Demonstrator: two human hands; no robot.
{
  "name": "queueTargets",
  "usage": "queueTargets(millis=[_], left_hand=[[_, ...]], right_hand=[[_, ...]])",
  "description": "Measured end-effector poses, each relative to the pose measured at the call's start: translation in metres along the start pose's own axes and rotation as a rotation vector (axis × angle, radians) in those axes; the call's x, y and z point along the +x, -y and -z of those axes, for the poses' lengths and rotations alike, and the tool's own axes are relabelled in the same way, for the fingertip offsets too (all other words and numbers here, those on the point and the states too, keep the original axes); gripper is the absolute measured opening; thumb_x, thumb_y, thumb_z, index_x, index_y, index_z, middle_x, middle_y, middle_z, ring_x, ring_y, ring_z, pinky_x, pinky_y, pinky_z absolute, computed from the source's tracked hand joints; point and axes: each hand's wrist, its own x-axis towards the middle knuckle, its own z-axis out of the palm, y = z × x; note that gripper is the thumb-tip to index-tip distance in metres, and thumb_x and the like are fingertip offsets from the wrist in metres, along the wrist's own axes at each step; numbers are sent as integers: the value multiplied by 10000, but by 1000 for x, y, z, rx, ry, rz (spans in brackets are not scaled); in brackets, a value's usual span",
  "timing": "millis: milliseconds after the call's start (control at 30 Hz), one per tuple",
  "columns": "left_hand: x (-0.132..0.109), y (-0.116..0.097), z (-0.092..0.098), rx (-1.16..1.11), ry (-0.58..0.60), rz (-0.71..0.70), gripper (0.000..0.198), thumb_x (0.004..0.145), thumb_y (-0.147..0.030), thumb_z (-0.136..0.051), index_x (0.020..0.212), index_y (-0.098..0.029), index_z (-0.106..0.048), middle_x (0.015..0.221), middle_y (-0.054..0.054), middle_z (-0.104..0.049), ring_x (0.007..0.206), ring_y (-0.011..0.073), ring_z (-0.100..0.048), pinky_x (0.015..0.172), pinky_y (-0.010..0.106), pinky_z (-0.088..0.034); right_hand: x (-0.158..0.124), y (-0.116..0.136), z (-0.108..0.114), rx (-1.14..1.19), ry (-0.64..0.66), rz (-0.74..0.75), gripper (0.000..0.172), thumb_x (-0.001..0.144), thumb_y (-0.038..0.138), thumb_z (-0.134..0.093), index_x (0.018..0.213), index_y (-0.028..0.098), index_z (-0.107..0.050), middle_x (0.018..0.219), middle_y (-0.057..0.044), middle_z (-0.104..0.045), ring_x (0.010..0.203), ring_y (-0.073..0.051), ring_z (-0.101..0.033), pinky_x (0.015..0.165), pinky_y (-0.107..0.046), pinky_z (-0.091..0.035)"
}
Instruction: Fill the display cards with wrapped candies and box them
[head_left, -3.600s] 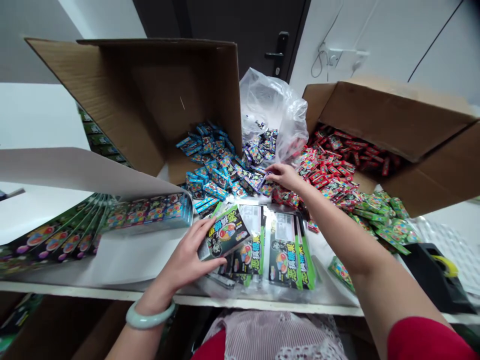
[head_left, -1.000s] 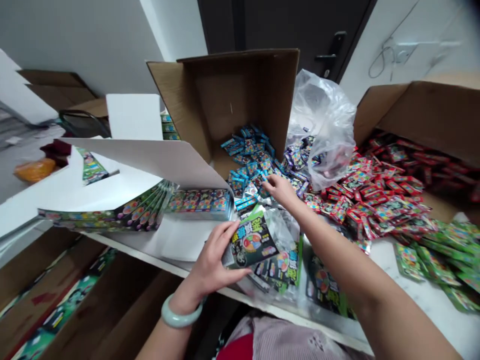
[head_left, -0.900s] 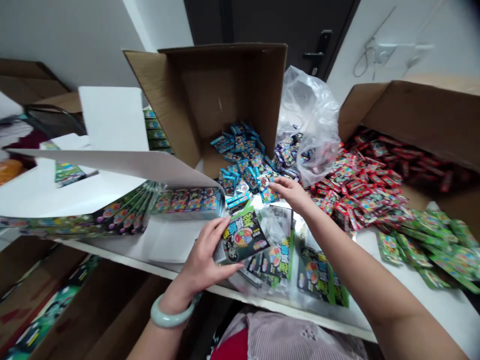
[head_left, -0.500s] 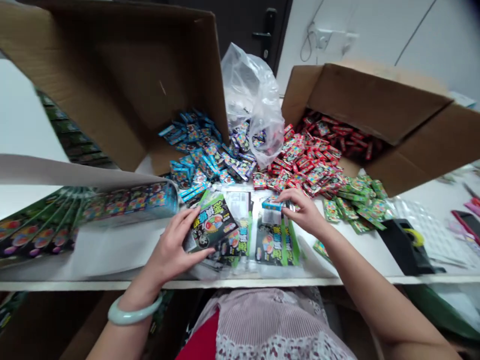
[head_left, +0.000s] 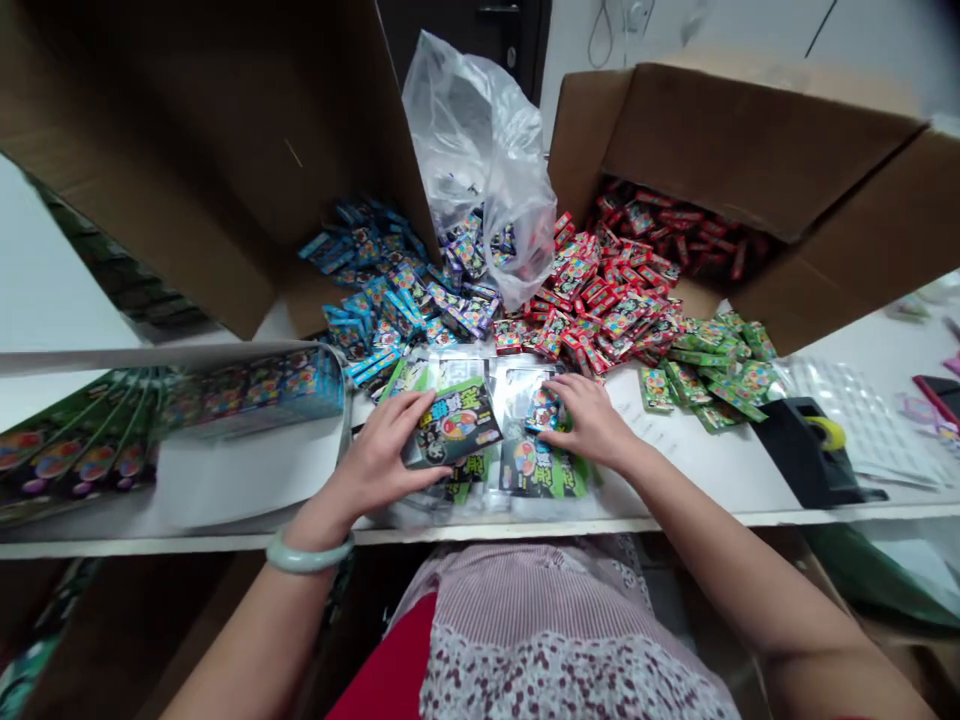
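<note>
My left hand [head_left: 390,448] is closed around a black packet [head_left: 459,425] with bright lettering, held tilted above similar flat packets on the table. Between the thumb and fingers of my right hand [head_left: 589,420] is a small blue box [head_left: 541,410], its printed face up. That box is over a black and green printed pouch [head_left: 529,474] lying at the table's front; whether it touches the pouch I cannot tell. Behind my hands spread heaps of small blue boxes [head_left: 375,320], purple boxes [head_left: 469,305] and red boxes [head_left: 622,310].
Open cardboard boxes stand at left [head_left: 225,170] and right [head_left: 712,140], with a clear plastic bag [head_left: 517,170] between them. Green packets [head_left: 720,370] and a black tape dispenser [head_left: 806,455] lie at right. A white holder [head_left: 247,475] with a row of blue boxes sits at left.
My left hand has shifted right with the black packet. My right hand has turned the small blue box so its broad face shows. The camera view has also shifted.
</note>
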Motion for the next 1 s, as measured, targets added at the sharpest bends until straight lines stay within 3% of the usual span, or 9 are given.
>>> queueTargets(millis=[100, 167, 300, 400, 633, 767, 833, 933, 1000], left_hand=[[3, -4, 0, -12, 6, -16, 973, 731, -421, -774, 1510, -248, -216, 1361, 155, -447, 1253, 359, -460, 1048, 534, -416], [5, -7, 1, -35, 8, -31, 989, 722, -400, -785, 1512, -246, -212, 1357, 157, -448, 1250, 356, -463, 1046, 531, -418], [10, -11, 2, -94, 26, -78, 994, 717, -422, -788, 1513, -246, -219, 1356, 152, -450, 1251, 353, -460, 1044, 527, -419], [12, -15, 1, -120, 62, -105, 971, 735, -441, -768, 1513, -239, -224, 1377, 154, -437, 1267, 352, -444, 1062, 532, -400], [14, -23, 0, -193, 47, -74, 963, 711, -424, -784, 1498, -225, -265, 1377, 158, -440, 1271, 354, -440, 1064, 541, -398], [17, -28, -3, -205, 4, -54, 943, 704, -427, -785, 1481, -220, -291, 1341, 158, -460, 1244, 349, -462, 1043, 542, -414], [16, -31, -5, -183, -46, -33, 940, 695, -431, -789, 1468, -206, -305, 1319, 161, -470, 1227, 350, -472, 1036, 541, -416], [14, -37, -6, -88, -131, 25, 920, 681, -410, -794, 1440, -183, -325, 1304, 170, -471, 1214, 361, -471, 1027, 547, -413], [14, -43, -4, -18, -202, 56, 900, 673, -389, -792, 1418, -178, -333, 1296, 178, -477, 1210, 372, -471, 1020, 559, -408]], right_hand=[[2, 9, 16, 116, -160, 22, 549, 767, 373, -701, 1271, 205, -564, 1292, -156, -542, 1221, -321, -510, 1030, -534, -426], [2, 17, 38, 183, -174, 136, 563, 780, 365, -696, 1309, 254, -536, 1332, -127, -522, 1260, -304, -483, 1054, -530, -403], [7, 37, 77, 142, 120, 459, 631, 797, 327, -697, 1385, 289, -471, 1412, -108, -479, 1292, -282, -457, 1061, -521, -393], [15, 47, 89, 62, 244, 513, 646, 780, 292, -716, 1384, 271, -487, 1424, -123, -474, 1271, -289, -475, 1023, -512, -431], [33, 59, 84, 2, 277, 473, 606, 706, 349, -799, 1270, 271, -593, 1341, -118, -551, 1215, -328, -513, 1022, -529, -431], [35, 65, 74, 189, 274, 463, 798, 683, 419, -816, 1379, 270, -454, 1424, -122, -461, 1337, -308, -419, 1106, -495, -384], [31, 67, 65, 288, 200, 414, 872, 683, 448, -810, 1419, 275, -376, 1483, -129, -375, 1388, -316, -349, 1131, -500, -356], [18, 72, 46, 363, -21, 215, 597, 770, 444, -739, 1291, 285, -494, 1433, -124, -391, 1374, -328, -357, 1124, -545, -343], [10, 77, 33, 424, -87, 75, 478, 790, 410, -723, 1220, 293, -548, 1408, -114, -390, 1355, -325, -377, 1088, -551, -383]])
